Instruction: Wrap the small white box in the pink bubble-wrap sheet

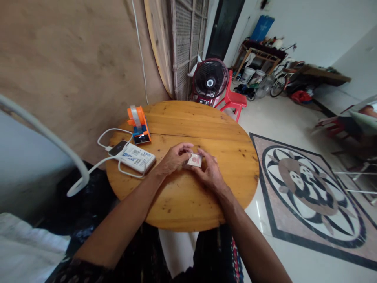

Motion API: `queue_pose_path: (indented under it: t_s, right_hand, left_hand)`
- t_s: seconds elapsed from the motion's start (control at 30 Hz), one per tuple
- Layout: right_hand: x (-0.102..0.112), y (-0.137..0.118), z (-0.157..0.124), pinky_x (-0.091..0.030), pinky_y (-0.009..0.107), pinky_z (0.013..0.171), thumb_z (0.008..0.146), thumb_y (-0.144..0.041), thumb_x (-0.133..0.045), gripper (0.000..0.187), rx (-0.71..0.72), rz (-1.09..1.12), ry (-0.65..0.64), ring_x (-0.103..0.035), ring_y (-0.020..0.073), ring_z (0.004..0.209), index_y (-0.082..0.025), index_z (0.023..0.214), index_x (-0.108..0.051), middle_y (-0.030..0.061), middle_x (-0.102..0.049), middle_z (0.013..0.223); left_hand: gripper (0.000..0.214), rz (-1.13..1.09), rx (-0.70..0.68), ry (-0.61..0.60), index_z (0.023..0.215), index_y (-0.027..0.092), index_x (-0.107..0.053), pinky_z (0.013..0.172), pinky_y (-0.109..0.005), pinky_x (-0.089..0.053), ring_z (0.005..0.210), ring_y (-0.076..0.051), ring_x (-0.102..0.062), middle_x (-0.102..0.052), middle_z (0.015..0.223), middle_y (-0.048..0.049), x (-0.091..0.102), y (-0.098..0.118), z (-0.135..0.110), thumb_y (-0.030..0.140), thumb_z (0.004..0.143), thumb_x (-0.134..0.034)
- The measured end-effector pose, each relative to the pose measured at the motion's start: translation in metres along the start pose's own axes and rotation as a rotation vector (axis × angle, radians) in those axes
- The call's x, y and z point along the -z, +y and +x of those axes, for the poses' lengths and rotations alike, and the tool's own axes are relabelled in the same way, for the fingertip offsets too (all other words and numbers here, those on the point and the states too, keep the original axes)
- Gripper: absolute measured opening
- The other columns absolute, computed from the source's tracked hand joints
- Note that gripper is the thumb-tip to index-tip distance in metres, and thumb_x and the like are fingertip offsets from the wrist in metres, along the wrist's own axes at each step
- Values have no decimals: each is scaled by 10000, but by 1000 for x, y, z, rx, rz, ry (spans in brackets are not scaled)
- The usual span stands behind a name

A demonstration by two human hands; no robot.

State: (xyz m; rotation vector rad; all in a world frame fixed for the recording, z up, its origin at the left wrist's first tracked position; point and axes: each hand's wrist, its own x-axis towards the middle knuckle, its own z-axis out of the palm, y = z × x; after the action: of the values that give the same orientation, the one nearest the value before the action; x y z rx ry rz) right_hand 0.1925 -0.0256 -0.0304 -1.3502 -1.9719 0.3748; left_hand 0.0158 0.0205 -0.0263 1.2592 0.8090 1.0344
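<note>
Both my hands meet at the middle of a round wooden table (pixel 182 204). My left hand (pixel 172 159) and my right hand (pixel 209 169) are both closed on a small deck of cards (pixel 194 160) with a white and red face, held just above or on the tabletop. The fingers of each hand curl round its sides.
A white power bank (pixel 136 157) with a phone (pixel 118 147) and white cables lies at the table's left. An orange tape dispenser (pixel 138 124) stands behind it. A floor fan (pixel 210 80) and a red chair (pixel 234 100) stand beyond the table. A plywood wall rises on the left.
</note>
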Motion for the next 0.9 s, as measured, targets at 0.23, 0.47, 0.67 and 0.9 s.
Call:
queue_pose_path:
  t_s: [0.23, 0.47, 0.67, 0.9]
  right_hand:
    - [3, -5, -2, -358, 515, 1059, 766, -336, -661, 666, 46, -33, 11, -492, 310, 1256, -189, 1371, -423, 143, -548, 1343]
    - [10, -6, -2, -346, 531, 1063, 757, -252, -613, 682, -9, -15, -54, -476, 310, 1272, -193, 1398, -388, 140, -528, 1369]
    - [7, -4, -3, -345, 533, 1063, 748, -239, -615, 686, -10, -18, -63, -499, 313, 1245, -182, 1396, -396, 134, -571, 1321]
    - [5, -3, -3, -386, 508, 1035, 762, -236, -608, 646, 7, -33, -33, -535, 305, 1196, -165, 1378, -428, 141, -595, 1283]
  left_hand:
    - [393, -18, 6, 124, 1076, 153, -623, 815, -298, -479, 900, -168, -611, -663, 1036, -69, 4, 0, 1, 291, 710, -666]
    - [283, 143, 1, 162, 913, 151, -674, 726, -282, -475, 781, -173, -607, -682, 855, -43, 6, 3, 1, 325, 690, -678]
    - [293, 182, -30, 49, 904, 163, -689, 710, -286, -478, 747, -165, -610, -690, 854, -41, 6, -3, 3, 378, 706, -691]
    - [216, 235, 14, 22, 819, 155, -667, 640, -252, -446, 663, -134, -562, -653, 759, -12, 5, 4, 0, 345, 716, -669]
